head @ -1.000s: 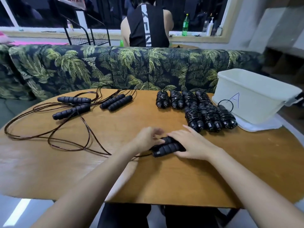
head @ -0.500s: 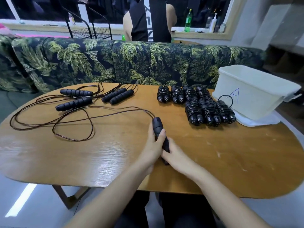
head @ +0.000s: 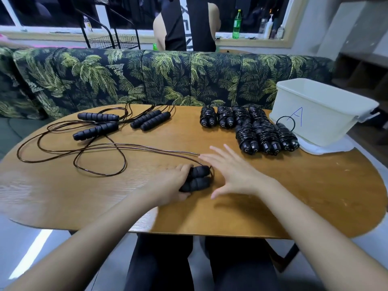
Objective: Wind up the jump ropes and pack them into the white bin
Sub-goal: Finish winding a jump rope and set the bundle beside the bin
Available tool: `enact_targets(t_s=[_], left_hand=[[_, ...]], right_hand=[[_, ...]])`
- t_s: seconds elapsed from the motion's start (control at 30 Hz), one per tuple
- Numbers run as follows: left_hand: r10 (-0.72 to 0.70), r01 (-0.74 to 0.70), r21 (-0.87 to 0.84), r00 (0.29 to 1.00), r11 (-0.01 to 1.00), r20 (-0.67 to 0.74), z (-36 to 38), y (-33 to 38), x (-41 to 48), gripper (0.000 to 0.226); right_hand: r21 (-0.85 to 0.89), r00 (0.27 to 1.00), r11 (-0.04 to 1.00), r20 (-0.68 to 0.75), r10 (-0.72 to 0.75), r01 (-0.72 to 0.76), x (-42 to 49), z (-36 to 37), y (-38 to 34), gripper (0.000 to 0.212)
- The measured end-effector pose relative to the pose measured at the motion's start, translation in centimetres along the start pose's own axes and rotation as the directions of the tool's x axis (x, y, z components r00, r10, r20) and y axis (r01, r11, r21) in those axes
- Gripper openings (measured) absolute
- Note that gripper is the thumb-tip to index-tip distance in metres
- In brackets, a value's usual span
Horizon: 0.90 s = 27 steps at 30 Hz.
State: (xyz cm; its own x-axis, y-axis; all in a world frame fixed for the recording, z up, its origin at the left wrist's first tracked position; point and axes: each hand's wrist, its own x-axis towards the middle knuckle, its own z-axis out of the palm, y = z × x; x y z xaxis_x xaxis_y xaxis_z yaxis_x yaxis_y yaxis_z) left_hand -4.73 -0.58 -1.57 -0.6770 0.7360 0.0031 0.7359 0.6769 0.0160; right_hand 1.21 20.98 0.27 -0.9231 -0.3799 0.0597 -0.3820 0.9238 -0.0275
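So the right hand [head: 233, 171] just let go, fingers spread wide; left hand [head: 172, 181] grips the paired black foam rope handles [head: 197, 178], well left of the white plastic bin [head: 315, 114]. Winding starts next, probably.

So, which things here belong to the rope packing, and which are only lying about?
Job: handles gripped by the left hand, their loose cord, open right hand, two unwound ropes, wound bundles, white bin.
Lying about: green bottle, wire basket, sofa, pump bottle.
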Motion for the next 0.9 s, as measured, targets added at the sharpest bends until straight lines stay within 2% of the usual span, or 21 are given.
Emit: enact_targets(t_s=[0.1, 0.2, 0.3, 0.4, 0.47, 0.6, 0.77, 0.9], left_hand=[[0.084, -0.082, -0.107, 0.996, 0.991, 0.011, 0.4, -1.2, -0.8, 0.082], [0.093, -0.092, 0.011, 0.994, 0.996, -0.052, 0.6, -1.3, -1.2, 0.078], [0.100, -0.087, 0.161, 0.992, 0.983, -0.076, 0.9, -1.4, -1.1, 0.079], [0.082, -0.077, 0.085, 0.995, 0.993, -0.049, 1.4, -2.0, -1.1, 0.081], [0.080, -0.077, 0.058, 0.996, 0.995, -0.050, 1.7, -2.0, -1.3, 0.081], [0.065, -0.064, 0.006, 0.995, 0.998, -0.078, 2.1, -1.9, -1.1, 0.084], [0.066, -0.065, 0.016, 0.990, 0.998, -0.123, 2.4, -2.2, -1.3, 0.086], [0.001, 0.025, 0.146, 0.985, 0.989, -0.172, 2.9, -1.0, -0.8, 0.087]], right_hand=[[0.041, 1.000, 0.999, 0.023, -0.022, 0.021, 0.8, 1.8, -0.4, 0.097], [0.099, 0.999, 0.995, -0.032, -0.015, 0.018, 0.9, 2.9, -1.0, 0.086], [0.281, 0.996, 0.957, -0.029, 0.089, -0.078, 0.3, 3.5, -1.4, 0.083], [0.437, 0.985, 0.896, -0.101, 0.139, -0.082, -0.4, 3.9, -1.4, 0.063], [0.429, 0.983, 0.902, -0.143, 0.118, -0.046, -0.6, 4.4, -1.5, 0.049], [0.374, 0.976, 0.927, -0.193, 0.102, -0.023, -0.2, 5.3, -2.0, 0.035], [0.471, 0.992, 0.880, -0.070, 0.106, -0.061, -0.8, 5.1, -1.2, 0.027], [0.522, 0.985, 0.837, 0.043, 0.165, -0.163, -1.2, 4.7, -1.0, 0.026]])
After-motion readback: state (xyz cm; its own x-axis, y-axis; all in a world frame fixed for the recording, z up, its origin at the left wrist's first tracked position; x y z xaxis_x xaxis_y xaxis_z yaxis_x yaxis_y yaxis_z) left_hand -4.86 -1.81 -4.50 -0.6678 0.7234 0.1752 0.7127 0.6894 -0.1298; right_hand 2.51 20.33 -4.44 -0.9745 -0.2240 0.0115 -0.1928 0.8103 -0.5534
